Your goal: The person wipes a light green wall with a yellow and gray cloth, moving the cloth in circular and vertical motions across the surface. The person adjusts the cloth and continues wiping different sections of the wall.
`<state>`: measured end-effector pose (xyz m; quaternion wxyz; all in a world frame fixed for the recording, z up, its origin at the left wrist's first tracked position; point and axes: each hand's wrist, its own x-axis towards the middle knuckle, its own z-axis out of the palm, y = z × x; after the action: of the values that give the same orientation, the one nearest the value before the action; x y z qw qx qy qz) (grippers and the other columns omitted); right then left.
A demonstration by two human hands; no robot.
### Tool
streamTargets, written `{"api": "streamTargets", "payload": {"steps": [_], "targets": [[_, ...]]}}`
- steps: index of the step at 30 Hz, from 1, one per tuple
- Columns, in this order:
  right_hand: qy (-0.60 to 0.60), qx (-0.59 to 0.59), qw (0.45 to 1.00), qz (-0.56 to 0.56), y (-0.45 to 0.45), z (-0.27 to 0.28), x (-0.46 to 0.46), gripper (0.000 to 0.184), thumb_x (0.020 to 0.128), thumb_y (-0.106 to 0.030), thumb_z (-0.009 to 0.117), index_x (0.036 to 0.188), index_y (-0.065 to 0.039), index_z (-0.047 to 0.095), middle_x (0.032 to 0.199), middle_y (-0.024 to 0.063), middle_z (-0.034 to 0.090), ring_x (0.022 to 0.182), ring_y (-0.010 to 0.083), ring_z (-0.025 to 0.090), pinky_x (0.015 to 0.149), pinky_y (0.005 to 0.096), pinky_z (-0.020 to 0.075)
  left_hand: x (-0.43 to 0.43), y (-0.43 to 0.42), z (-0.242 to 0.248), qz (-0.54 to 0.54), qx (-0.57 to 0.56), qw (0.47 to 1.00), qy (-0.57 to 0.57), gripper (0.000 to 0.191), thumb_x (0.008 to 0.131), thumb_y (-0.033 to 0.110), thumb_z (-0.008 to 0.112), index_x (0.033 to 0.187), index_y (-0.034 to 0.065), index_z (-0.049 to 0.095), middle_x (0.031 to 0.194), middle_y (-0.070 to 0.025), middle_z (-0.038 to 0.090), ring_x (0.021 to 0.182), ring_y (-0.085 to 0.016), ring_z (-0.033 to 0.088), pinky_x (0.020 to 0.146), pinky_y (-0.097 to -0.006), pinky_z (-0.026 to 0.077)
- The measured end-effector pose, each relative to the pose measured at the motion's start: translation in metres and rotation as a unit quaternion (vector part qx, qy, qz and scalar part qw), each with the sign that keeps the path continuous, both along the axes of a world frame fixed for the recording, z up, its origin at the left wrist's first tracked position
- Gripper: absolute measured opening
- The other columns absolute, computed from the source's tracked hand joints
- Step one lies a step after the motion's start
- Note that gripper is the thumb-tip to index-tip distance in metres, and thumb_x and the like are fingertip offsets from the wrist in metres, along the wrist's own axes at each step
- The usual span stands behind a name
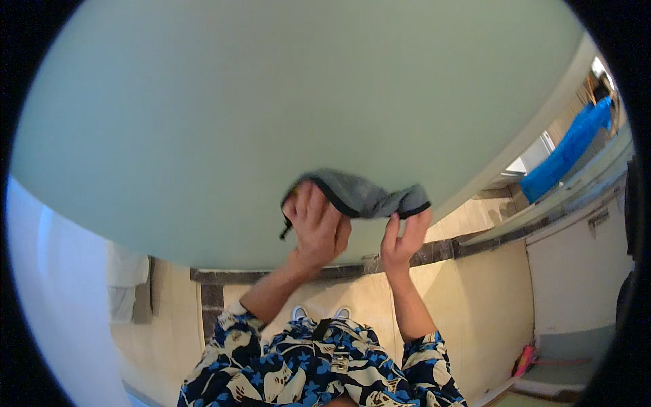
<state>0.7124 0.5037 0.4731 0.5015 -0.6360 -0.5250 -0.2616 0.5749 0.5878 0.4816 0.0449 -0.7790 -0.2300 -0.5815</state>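
A grey cloth (356, 192) with a black edging hangs between my two hands, in front of a large pale green door panel (305, 102). My left hand (319, 219) grips its left part, the fingers bent over the black edge; a short black cord end dangles beside them. At the cloth's right end, my right hand (406, 236) pinches the dark edging between thumb and fingers. Whether the cloth touches the panel I cannot tell.
Beyond the panel's edge on the right, a blue plastic-like sheet or garment (564, 152) hangs. White cloths (124, 280) are at the left. A dark threshold strip (285, 276) crosses the tiled floor before my shoes (342, 312). A pink object (524, 360) lies at the lower right.
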Motion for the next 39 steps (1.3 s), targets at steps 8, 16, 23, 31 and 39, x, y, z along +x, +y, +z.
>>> {"api": "streamTargets", "payload": {"steps": [8,16,23,31,39], "targets": [[-0.028,0.141,0.984,0.103,0.049,0.113,-0.038,0.031,0.071,-0.001,0.062,0.1,0.004,0.052,0.091,0.0171,0.053,0.074,0.0291,0.051,0.061,0.0326,0.043,-0.031,0.053,0.087,0.116,0.05,0.991,-0.046,0.039,0.079,0.034,0.051,0.106,0.0067,0.056,0.126,-0.0222,0.036,0.124,-0.051,0.019,0.093,-0.0604,0.012],[-0.02,-0.074,0.981,0.18,0.049,-0.012,-0.068,0.025,0.065,0.001,0.06,0.089,0.0,0.053,0.077,0.0147,0.052,0.067,0.0323,0.051,0.059,0.0372,0.0425,-0.049,0.02,-0.096,0.06,-0.217,0.971,0.081,0.043,0.07,0.031,0.057,0.111,0.0157,0.055,0.124,-0.0126,0.043,0.123,-0.043,0.024,0.096,-0.0643,0.008],[0.211,-0.235,0.907,0.28,0.039,-0.052,-0.096,0.014,0.075,-0.003,0.056,0.086,0.002,0.05,0.077,0.0147,0.052,0.068,0.0258,0.051,0.064,0.0317,0.0428,-0.087,0.017,-0.095,0.097,-0.216,0.97,0.061,0.035,0.074,0.027,0.054,0.106,0.0156,0.057,0.117,-0.0101,0.05,0.12,-0.038,0.034,0.098,-0.0622,0.008],[0.171,-0.176,0.898,0.364,0.08,-0.011,-0.164,0.016,0.079,-0.012,0.058,0.088,0.001,0.054,0.072,0.0153,0.055,0.064,0.0251,0.054,0.061,0.0315,0.0428,-0.133,0.114,-0.083,0.173,-0.122,0.954,-0.212,0.031,0.085,0.033,0.047,0.105,0.0105,0.054,0.108,-0.012,0.052,0.105,-0.029,0.046,0.095,-0.0463,0.028],[0.041,-0.238,0.886,0.396,0.114,-0.09,-0.22,0.019,0.077,-0.014,0.058,0.072,0.001,0.048,0.063,0.0157,0.049,0.055,0.0219,0.047,0.054,0.033,0.0381,-0.192,0.127,-0.236,0.198,-0.431,0.804,-0.358,0.029,0.083,0.031,0.048,0.105,0.0129,0.055,0.111,-0.0109,0.052,0.106,-0.029,0.045,0.095,-0.0475,0.025]]}}
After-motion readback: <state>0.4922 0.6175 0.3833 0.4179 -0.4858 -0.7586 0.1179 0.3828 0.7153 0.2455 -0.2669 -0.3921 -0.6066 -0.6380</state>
